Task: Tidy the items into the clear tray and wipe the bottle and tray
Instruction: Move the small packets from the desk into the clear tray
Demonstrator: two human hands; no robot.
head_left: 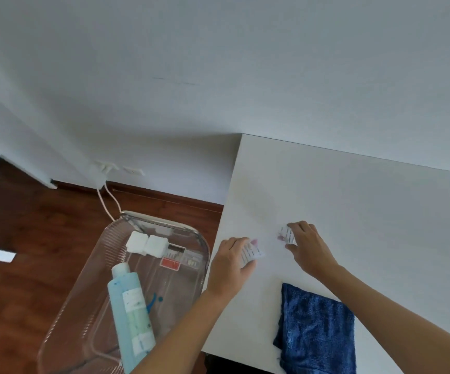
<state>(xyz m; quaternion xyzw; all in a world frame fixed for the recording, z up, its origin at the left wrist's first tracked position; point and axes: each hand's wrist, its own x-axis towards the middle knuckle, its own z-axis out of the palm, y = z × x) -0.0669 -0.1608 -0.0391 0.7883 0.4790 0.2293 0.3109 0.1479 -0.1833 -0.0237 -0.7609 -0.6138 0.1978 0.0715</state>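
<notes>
Blue cloth (pixel 318 330) waits at lower right for wiping; clear tray (pixel 105 252), lower left, already holds the bottle (pixel 129 311). At centre, left hand (pixel 229 263) and right hand (pixel 307 247) each pinch a small packet (pixel 251 251) off the table (pixel 380 211).

The clear tray (pixel 110 265) sits left of the tabletop (pixel 353 211), off its edge. In the tray the bottle (pixel 129 314) lies nearest, two folded pads (pixel 147 243) at its far end. A cloth (pixel 318 330) lies on the tabletop's near edge, right of the tray.
</notes>
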